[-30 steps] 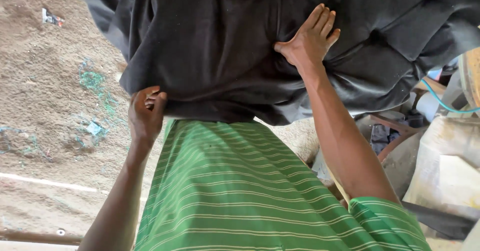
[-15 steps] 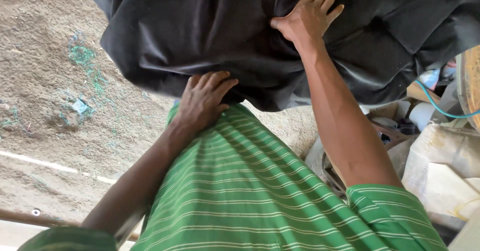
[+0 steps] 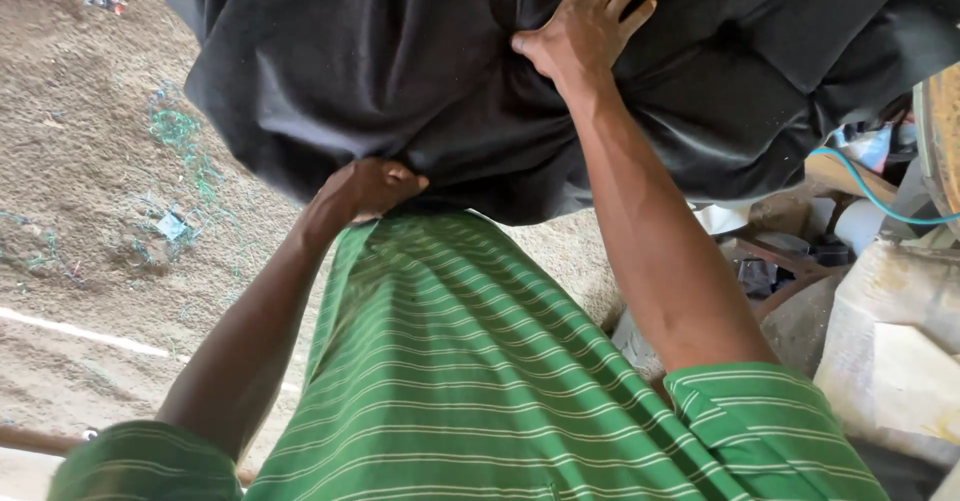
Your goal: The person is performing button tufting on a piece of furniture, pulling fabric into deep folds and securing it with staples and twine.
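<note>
Gripping lower hem of black bundle (image 3: 400, 91) with your left hand (image 3: 365, 189), fingers curled shut on fabric, moved in from bundle's left edge. Right hand (image 3: 585, 31) stays flat, fingers spread, pressing top. Bundle rests against your green striped shirt (image 3: 470, 361); load better supported now.

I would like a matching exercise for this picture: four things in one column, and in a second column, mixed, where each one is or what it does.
Things:
1. left hand
2. right hand
3. black fabric
4. blue cord

Places or states:
A. pressed flat on top of the fabric, fingers spread
B. at the right edge, among clutter
C. gripping the fabric's lower edge
D. bunched across the top, above the green striped shirt

Pairs: 1-C, 2-A, 3-D, 4-B
</note>
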